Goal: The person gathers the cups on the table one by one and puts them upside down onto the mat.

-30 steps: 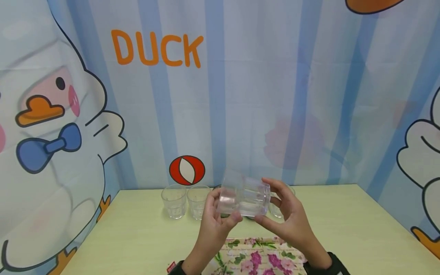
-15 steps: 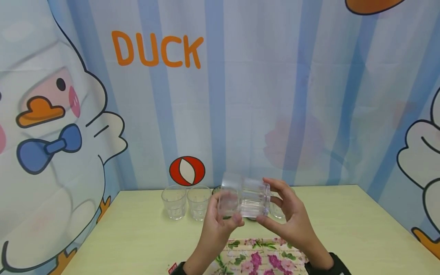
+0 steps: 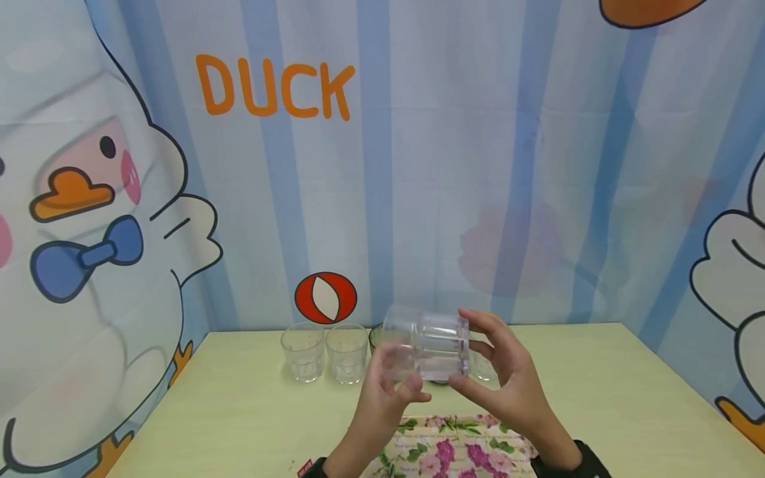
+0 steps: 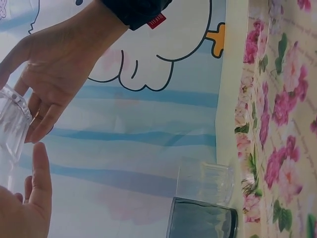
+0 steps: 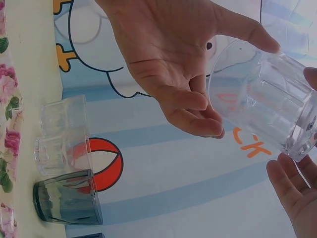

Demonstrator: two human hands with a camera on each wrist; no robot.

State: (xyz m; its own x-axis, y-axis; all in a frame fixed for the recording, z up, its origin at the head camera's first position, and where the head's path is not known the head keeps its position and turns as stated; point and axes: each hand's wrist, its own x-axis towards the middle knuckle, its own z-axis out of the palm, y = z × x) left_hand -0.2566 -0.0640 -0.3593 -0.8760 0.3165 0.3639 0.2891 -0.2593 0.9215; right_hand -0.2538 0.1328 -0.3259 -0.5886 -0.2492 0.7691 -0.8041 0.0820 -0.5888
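Both hands hold a clear drinking glass [image 3: 433,345] lying on its side in the air, above the table's middle. Its wide mouth points left and its thick base right. My right hand [image 3: 508,375] grips the base between thumb and fingers. My left hand [image 3: 382,398] is around the mouth end, with its thumb at the lower near side and fingers seen through the glass wall. In the right wrist view, one finger of the left hand [image 5: 166,59] reaches along the glass, while its other fingers curl near the rim.
Behind the hands, clear glasses [image 3: 303,352] stand at the back left of the pale table [image 3: 239,411], another clear glass [image 4: 205,183] to the right. Dark tinted glasses [image 5: 69,198] stand between them, partly hidden. A floral-patterned surface [image 3: 448,448] lies nearest me. A duck-print curtain [image 3: 442,166] hangs behind.
The glass has turned from tilted to nearly level, its mouth end dropping a little. My left hand has shifted slightly right along its side. My right hand keeps its grip on the base.
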